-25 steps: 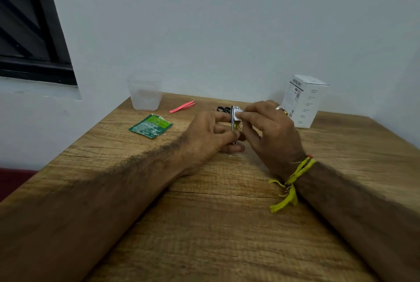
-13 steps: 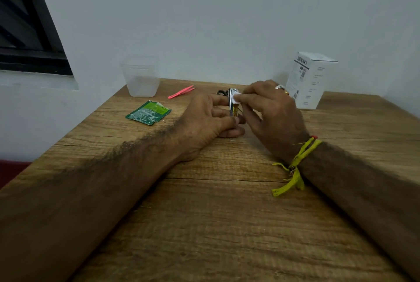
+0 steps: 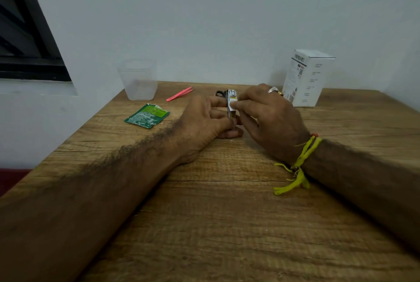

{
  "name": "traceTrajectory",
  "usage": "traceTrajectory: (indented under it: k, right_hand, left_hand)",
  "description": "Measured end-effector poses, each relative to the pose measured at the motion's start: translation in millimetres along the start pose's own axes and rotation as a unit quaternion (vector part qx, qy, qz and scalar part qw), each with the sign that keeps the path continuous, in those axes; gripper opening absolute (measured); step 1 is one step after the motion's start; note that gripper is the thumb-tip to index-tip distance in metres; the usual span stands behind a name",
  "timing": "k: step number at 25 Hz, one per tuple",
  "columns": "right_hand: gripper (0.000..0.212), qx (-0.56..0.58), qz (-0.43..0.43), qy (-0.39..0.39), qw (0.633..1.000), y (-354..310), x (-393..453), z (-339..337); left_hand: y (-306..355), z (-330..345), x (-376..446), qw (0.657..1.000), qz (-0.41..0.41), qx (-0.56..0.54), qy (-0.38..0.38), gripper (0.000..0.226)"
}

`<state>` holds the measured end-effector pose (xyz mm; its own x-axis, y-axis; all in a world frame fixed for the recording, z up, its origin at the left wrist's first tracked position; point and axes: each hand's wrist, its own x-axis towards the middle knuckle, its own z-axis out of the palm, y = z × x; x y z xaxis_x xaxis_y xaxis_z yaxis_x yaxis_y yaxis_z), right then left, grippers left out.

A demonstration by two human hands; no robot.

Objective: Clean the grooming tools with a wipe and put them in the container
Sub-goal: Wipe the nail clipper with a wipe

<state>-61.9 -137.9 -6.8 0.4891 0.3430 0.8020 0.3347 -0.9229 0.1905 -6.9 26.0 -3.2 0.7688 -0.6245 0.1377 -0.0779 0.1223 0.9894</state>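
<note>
Fingers of the left hand [image 3: 204, 120] curl around the lower part of a small silver metal nail clipper [image 3: 231, 102], holding it upright on edge just above the wooden table [image 3: 227, 225], with the heel of that hand resting on the wood. Right hand [image 3: 270, 115] meets it from the other side, its thumb and fingertips pinching a small white wipe [image 3: 234, 105] against the clipper's side, so both hands are closed around the same tool at the middle of the table. A ring [image 3: 273, 90] sits on one finger of the right hand, and a knotted yellow thread band [image 3: 300, 165] circles the right wrist, its loose ends trailing on the table. Just behind the clipper, partly hidden by the fingers, the dark loop handles of a small pair of black scissors [image 3: 220, 93] lie on the wood. To the left of these, a slim pink pair of tweezers [image 3: 179, 94] lies flat, angled toward the wall. Farther left, at the table's back corner, a clear plastic container [image 3: 138, 80] stands upright and open, well apart from the hands. In front of it, a torn green foil sachet [image 3: 147, 116] lies flat. On the right, near the wall, a white cardboard box with dark print [image 3: 305, 78] stands upright. A dark-framed window [image 3: 29, 38] shows at the upper left.
</note>
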Motion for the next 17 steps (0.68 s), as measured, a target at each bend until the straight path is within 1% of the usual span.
traceTrajectory:
  k: [3,6,12,15,17]
  right_hand:
    - [0.015,0.007,-0.004,0.009,1.000,0.6,2.7,2.6]
    - [0.015,-0.003,-0.013,-0.010,1.000,3.5,-1.2,2.9]
    - [0.015,-0.005,-0.001,-0.028,1.000,3.1,-2.1,-0.2]
    - [0.014,0.000,0.005,-0.029,1.000,3.3,-1.6,-0.8]
    - [0.014,-0.002,0.001,-0.045,0.999,4.5,-4.1,-1.9]
  left_hand:
    - [-0.9,-2.1,2.7,1.000,0.000,0.001,-0.005,0.041]
    - [-1.9,-0.4,3.2,1.000,-0.006,-0.001,-0.007,0.039]
    - [-1.7,-0.1,3.3,1.000,-0.010,-0.002,0.007,0.036]
    - [-1.9,-1.9,3.6,1.000,-0.013,-0.003,0.008,0.038]
    - [-2.8,-3.0,4.4,1.000,-0.019,0.004,0.003,0.043]
